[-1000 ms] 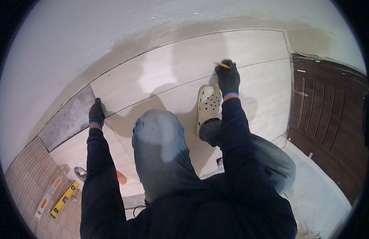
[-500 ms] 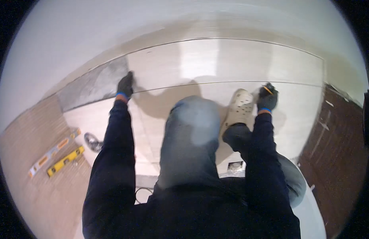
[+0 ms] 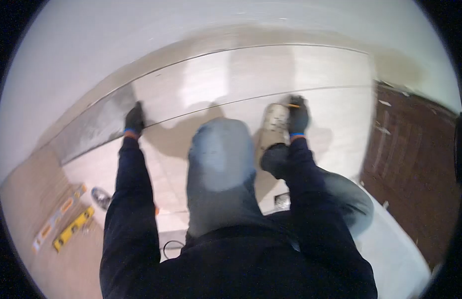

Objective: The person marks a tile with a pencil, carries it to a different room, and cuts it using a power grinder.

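Your right hand (image 3: 298,119) grips a thin orange stick (image 3: 293,105), which lies sideways, near where two pale tiles (image 3: 261,70) meet. Your left hand (image 3: 134,121), far from the stick, is beside the gray patch (image 3: 98,118); I can't tell if it holds anything.

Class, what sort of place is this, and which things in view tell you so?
Probably a room under renovation, with tiling under way. Large pale tiles lie beside a bare grey patch, and a yellow spirit level lies at the lower left.
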Motion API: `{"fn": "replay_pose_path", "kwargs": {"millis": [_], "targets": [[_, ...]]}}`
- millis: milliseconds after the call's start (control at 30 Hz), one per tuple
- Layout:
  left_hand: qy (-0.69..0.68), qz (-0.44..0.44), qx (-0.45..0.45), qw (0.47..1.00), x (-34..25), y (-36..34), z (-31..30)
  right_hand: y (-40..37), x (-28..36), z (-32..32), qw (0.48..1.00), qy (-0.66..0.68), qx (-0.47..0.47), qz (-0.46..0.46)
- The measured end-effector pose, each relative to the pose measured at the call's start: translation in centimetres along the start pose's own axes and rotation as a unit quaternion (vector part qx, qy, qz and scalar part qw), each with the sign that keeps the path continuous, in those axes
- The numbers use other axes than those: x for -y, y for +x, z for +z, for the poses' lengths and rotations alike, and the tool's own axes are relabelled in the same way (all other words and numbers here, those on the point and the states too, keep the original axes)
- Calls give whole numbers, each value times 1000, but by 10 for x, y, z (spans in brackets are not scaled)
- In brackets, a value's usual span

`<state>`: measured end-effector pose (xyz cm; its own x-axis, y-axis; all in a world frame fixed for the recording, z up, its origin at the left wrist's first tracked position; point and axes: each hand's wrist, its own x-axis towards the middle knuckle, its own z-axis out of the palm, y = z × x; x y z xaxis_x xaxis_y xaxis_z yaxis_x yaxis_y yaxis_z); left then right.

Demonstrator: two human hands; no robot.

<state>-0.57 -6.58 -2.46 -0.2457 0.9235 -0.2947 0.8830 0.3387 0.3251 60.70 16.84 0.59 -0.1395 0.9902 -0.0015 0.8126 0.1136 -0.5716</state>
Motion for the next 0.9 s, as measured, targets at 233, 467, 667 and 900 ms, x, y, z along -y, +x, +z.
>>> {"fn": "replay_pose_path", "kwargs": {"millis": [233, 467, 667, 900], "targets": [[-200, -66, -61, 976, 3, 8, 14, -9, 101, -48, 991, -66, 43, -110], [-547, -332, 1, 768, -36, 18, -11, -34, 213, -189, 971, -61, 231, 22], [-567, -338, 27, 751, -41, 16, -21, -65, 248, -327, 969, -45, 235, 56], [-594, -358, 59, 718, -5, 28, 6, -54, 143, -412, 990, -86, -97, 52]]}}
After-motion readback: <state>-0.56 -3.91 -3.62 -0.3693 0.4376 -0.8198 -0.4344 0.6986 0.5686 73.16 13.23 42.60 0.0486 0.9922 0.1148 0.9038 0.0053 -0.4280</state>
